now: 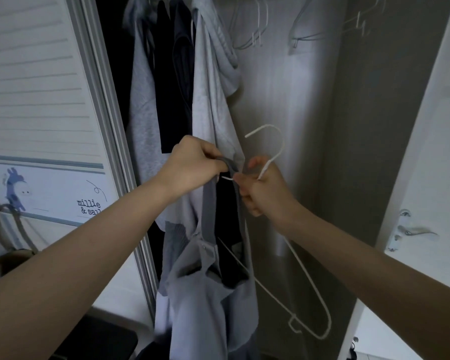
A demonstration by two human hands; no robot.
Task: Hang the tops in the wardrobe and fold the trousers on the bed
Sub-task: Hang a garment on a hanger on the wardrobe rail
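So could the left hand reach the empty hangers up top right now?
Probably not: the left hand grips the top's collar, and the empty hangers hang well above it.

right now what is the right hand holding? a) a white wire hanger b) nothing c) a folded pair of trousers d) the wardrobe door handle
a: the right hand grips the white wire hanger just below its hook, while the left hand holds the collar of the grey top beside it.
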